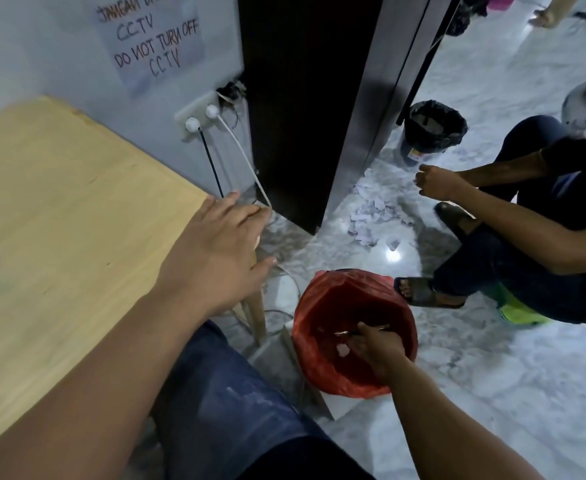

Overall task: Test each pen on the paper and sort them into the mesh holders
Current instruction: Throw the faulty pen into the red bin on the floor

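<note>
My right hand [376, 351] reaches down into a bin lined with a red plastic bag [322, 368] on the floor and pinches a thin pen [376, 329] at its fingertips. My left hand [215, 251] rests flat with straight fingers on the right edge of the light wooden table [59, 209]. No paper or mesh holders are in view. A small white scrap [342, 348] lies at the bottom of the bag.
Another person [526, 220] squats on the marble floor at the right, beside torn paper scraps [371, 216] and a black-lined bin [430, 128]. Cables [243, 161] run down from a wall socket. A dark cabinet [302, 98] stands behind the table.
</note>
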